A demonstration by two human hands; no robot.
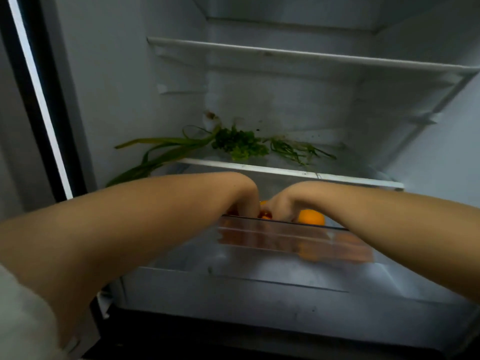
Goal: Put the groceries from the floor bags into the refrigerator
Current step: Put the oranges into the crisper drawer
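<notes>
Open refrigerator (259,100), interior seen from in front and above; all positions are given relative to the clear crisper drawer (285,237), which stands pulled forward at the bottom of the compartment. Above the drawer, the glass shelf (337,176) carries long green onions (161,149) at its left end, their leaves overhanging the front edge toward the left wall, a leafy herb bunch (239,145) at centre, and thinner green stalks (298,150) to the right. A bare upper shelf (311,57) lies higher still.

Both forearms reach over the drawer's front rim. The left hand (244,201) and right hand (280,203) meet just behind the rim, fingers curled down into the drawer. Small red and orange produce (266,215) shows between them, but whether either hand clasps it or merely rests on it cannot be told; the fingertips are hidden. An orange (311,216) sits inside the drawer, just right of the right hand; further orange and reddish shapes show blurred through the drawer's front wall.

Hazards, as judged: the drawer is out under the shelf, so lifting the hands carelessly may knock the shelf edge; the overhanging onion leaves may slip off or catch when the door closes; round fruit released near the rim may roll; closing the drawer on piled produce may bruise it.
</notes>
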